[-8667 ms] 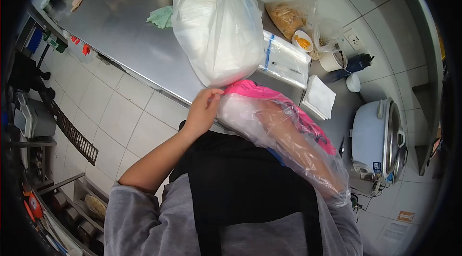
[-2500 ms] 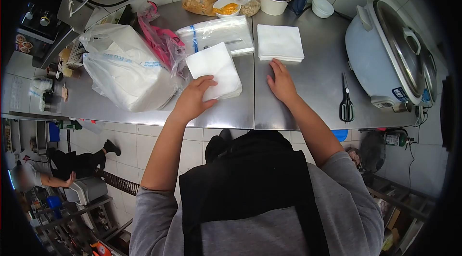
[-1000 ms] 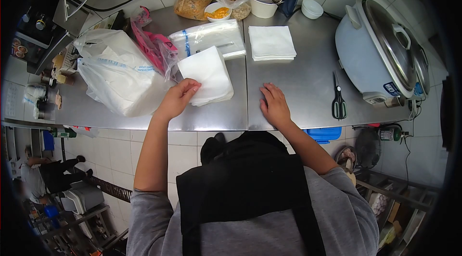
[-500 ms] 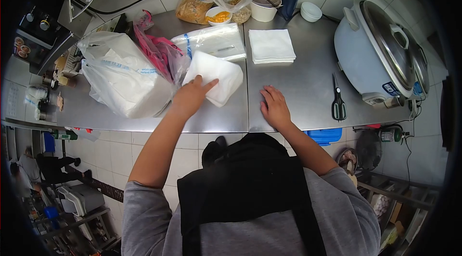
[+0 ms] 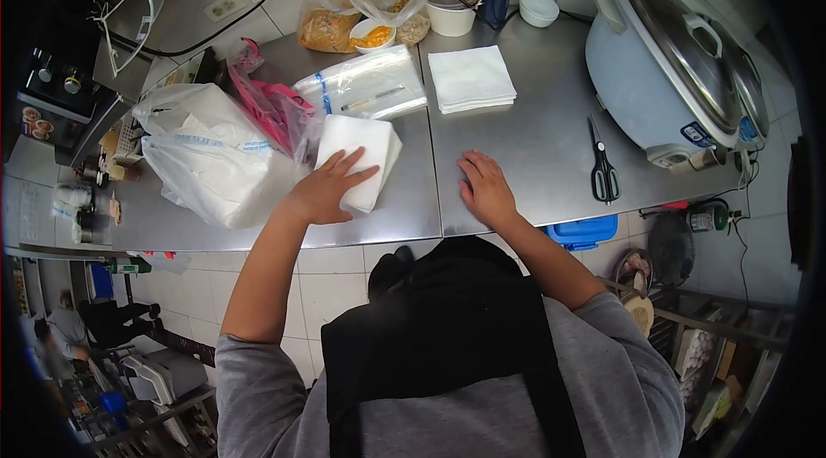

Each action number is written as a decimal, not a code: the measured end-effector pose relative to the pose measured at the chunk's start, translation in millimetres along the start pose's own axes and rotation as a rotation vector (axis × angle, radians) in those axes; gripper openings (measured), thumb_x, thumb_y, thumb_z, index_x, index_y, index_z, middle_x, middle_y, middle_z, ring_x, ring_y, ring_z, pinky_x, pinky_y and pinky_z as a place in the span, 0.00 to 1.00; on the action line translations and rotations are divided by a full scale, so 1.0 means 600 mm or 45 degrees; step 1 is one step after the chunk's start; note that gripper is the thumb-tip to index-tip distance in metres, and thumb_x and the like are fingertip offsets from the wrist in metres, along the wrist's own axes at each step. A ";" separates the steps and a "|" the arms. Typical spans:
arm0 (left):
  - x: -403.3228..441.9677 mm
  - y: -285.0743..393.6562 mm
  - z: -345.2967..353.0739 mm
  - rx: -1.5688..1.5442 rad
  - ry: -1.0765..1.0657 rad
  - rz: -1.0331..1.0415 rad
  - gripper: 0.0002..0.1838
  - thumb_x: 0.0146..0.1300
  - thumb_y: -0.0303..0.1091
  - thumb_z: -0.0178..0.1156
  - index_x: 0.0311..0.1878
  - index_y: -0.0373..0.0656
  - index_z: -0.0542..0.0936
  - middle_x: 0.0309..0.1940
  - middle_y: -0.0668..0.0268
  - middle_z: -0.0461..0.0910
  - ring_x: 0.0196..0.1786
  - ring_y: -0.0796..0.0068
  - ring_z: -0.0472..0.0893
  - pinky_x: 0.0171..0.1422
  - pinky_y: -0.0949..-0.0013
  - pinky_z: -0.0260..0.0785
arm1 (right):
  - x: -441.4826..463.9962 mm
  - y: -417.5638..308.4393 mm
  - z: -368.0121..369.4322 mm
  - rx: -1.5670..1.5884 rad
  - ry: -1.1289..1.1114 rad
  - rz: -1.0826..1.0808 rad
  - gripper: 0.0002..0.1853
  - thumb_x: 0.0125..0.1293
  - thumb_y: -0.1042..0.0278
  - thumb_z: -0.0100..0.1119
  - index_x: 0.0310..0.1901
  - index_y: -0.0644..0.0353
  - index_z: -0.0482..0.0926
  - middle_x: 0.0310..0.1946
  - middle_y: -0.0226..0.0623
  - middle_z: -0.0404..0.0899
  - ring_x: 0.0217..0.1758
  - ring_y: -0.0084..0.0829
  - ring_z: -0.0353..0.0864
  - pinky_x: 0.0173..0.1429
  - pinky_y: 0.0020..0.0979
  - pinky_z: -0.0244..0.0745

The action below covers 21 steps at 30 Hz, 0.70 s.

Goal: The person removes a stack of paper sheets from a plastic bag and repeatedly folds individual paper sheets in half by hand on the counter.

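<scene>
The left grip (image 5: 323,194) is unclosed, its fingers spread across 1 stack of white napkins (image 5: 354,134) on the metal bench (image 5: 551,157), near the bulging plastic bag (image 5: 219,157). The right grip (image 5: 487,191) rests loosely on the bench, fingers slightly bent and not clasped around anything. Beyond it, well apart, lies a 2nd napkin stack (image 5: 471,79); to its right, 1 pair of scissors (image 5: 604,170) lies near the pale blue cooker (image 5: 650,79).

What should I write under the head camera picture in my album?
Left hand on stacked white sheets, right hand on the metal counter.
</scene>
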State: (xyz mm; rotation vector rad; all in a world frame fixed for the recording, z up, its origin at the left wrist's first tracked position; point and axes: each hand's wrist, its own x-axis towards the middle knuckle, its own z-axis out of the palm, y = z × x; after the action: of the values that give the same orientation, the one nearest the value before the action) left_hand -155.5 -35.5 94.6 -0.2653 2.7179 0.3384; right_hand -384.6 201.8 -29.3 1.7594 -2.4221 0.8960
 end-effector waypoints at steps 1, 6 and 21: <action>0.004 0.002 0.004 0.002 -0.007 0.003 0.52 0.46 0.35 0.73 0.76 0.65 0.60 0.80 0.60 0.46 0.77 0.50 0.57 0.78 0.54 0.57 | 0.000 0.000 0.000 0.005 -0.002 -0.006 0.21 0.62 0.70 0.60 0.57 0.59 0.74 0.61 0.41 0.72 0.70 0.43 0.68 0.75 0.45 0.60; 0.044 0.030 0.024 -0.126 0.468 -0.460 0.37 0.50 0.47 0.75 0.65 0.53 0.75 0.67 0.52 0.70 0.60 0.47 0.78 0.62 0.58 0.74 | -0.001 0.002 0.002 -0.001 -0.001 -0.006 0.21 0.62 0.69 0.60 0.57 0.59 0.74 0.61 0.41 0.72 0.70 0.42 0.68 0.75 0.45 0.60; 0.031 0.002 0.029 -0.866 0.597 -0.522 0.19 0.62 0.43 0.67 0.47 0.37 0.86 0.64 0.42 0.71 0.56 0.50 0.82 0.61 0.64 0.72 | -0.001 0.005 0.002 0.001 -0.002 -0.010 0.20 0.62 0.69 0.60 0.56 0.58 0.75 0.61 0.41 0.72 0.70 0.42 0.67 0.74 0.46 0.60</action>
State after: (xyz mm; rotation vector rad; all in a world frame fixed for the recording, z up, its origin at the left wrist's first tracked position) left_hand -166.7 -31.9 71.8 -1.1945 2.7748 1.1911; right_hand -386.5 202.3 -31.9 1.7697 -2.4141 0.8955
